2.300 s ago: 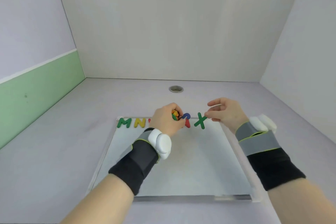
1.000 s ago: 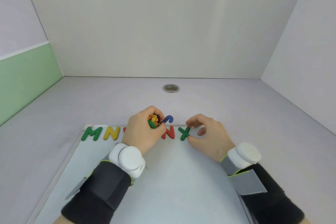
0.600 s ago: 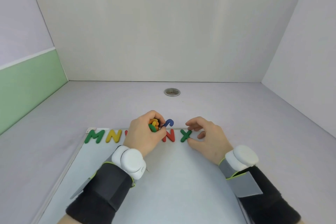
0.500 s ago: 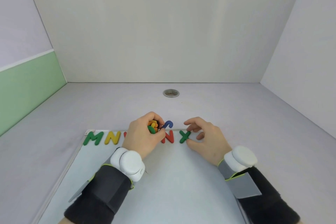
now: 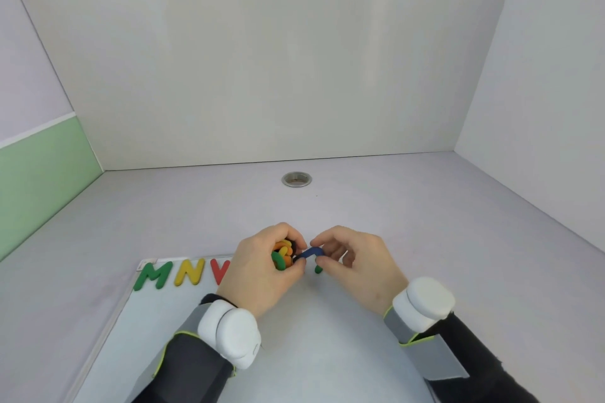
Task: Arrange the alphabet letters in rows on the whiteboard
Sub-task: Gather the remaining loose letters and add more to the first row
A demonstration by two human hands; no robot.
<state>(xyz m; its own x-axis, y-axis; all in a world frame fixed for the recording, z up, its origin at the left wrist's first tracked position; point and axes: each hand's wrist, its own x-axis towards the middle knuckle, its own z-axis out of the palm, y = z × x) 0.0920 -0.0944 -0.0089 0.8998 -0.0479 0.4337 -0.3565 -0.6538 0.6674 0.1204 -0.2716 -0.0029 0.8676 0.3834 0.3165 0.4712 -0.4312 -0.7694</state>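
Note:
The whiteboard (image 5: 314, 330) lies flat in front of me. Along its far edge stand a green M (image 5: 154, 274), a yellow N (image 5: 190, 271) and a red V (image 5: 220, 270). My left hand (image 5: 262, 271) is closed on a bunch of letters (image 5: 282, 255), orange, yellow and green. My right hand (image 5: 353, 263) pinches a blue curved letter (image 5: 311, 252) that sticks out of that bunch. A scrap of a green letter (image 5: 317, 269) shows under my right fingers; the rest of the row is hidden by both hands.
A round metal grommet (image 5: 296, 179) is set in the grey tabletop (image 5: 425, 222) beyond the board. Walls close the space behind and on both sides, with a green panel (image 5: 39, 180) at the left.
My right hand has left the green X on the board and moved left to the blue letter at my left hand. The left hand still holds the bunch.

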